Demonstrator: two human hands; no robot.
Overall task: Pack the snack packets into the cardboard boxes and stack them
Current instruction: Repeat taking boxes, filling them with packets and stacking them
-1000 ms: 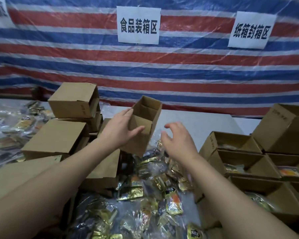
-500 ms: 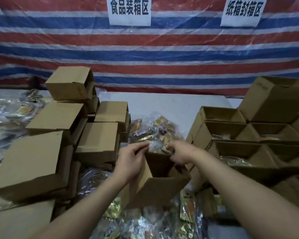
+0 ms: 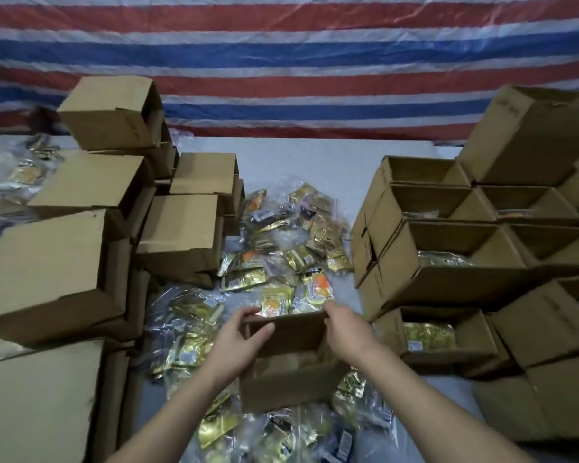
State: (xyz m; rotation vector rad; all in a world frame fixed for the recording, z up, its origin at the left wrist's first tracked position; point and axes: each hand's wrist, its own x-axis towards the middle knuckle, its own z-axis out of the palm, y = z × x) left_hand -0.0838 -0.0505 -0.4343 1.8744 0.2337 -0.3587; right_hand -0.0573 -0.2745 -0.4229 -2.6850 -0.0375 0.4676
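hands meet at an open cardboard box (image 3: 291,372) that sits low in the middle of the view, on top of scattered snack packets (image 3: 281,248). left hand (image 3: 236,342) grasps the box's left far corner, thumb curled over the rim and fingers wrapped along the outside. right hand (image 3: 346,332) grasps the right far corner in the same way, fingers hooked over the edge. the box stands upright with its mouth facing up, and its inside looks bare, though the bottom is dim.

the packets, mostly gold with some orange and dark ones in clear wrapping, spread across the grey tabletop (image 3: 315,162) from in front of the box to under and around it.

to the left stands a pile of closed boxes (image 3: 91,195), stacked unevenly, some tilted. to the right stand rows of open boxes (image 3: 448,248), packed side by side and touching; several show gold packets inside. one closed box (image 3: 522,135) rests tilted on top of them at the far right. a red, white and blue striped sheet (image 3: 288,61) hangs behind it all.
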